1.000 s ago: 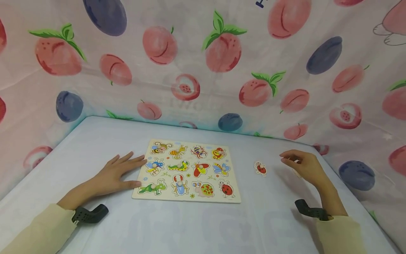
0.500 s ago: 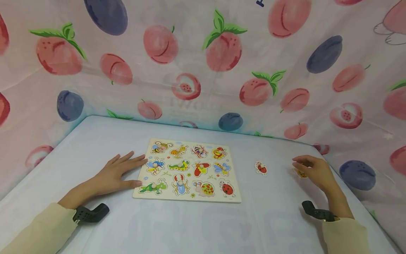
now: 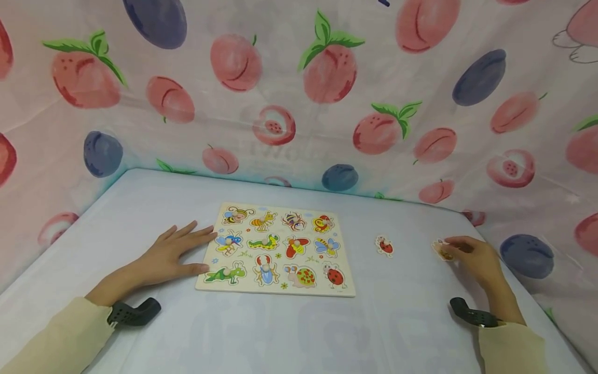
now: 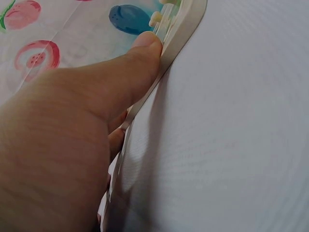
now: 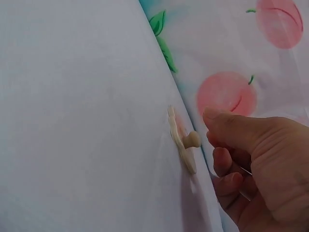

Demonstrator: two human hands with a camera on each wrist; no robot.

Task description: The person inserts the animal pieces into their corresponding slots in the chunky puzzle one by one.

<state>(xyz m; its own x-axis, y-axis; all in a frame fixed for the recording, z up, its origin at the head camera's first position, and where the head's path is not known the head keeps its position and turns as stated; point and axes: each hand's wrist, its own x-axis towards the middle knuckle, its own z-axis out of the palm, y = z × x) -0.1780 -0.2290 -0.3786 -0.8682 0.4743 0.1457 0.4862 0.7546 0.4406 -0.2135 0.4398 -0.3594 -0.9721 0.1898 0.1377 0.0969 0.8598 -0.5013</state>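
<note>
A wooden knob puzzle board (image 3: 212,286) with several insect pictures lies flat on the table. My left hand (image 3: 175,254) rests at its left side, fingers spread, fingertips at the edge. In the left wrist view my thumb (image 4: 145,48) touches the board's rim. Far right, my right hand (image 3: 474,257) hovers beside a loose yellow-patterned puzzle piece (image 3: 439,248), partly covering it. The right wrist view shows that piece's wooden knob (image 5: 193,139) just short of my thumb and bent fingers, with a gap between. A loose ladybug piece (image 3: 385,246) lies between board and right hand.
White cloth (image 3: 299,332) covers the table. A curtain (image 3: 299,171) printed with peaches and plums rises behind it and along both sides, close beyond the right hand. Each wrist wears a black camera mount (image 3: 135,312).
My right hand has moved right and slightly toward me, coming down to the yellow-patterned puzzle piece. My left hand and the board stay put.
</note>
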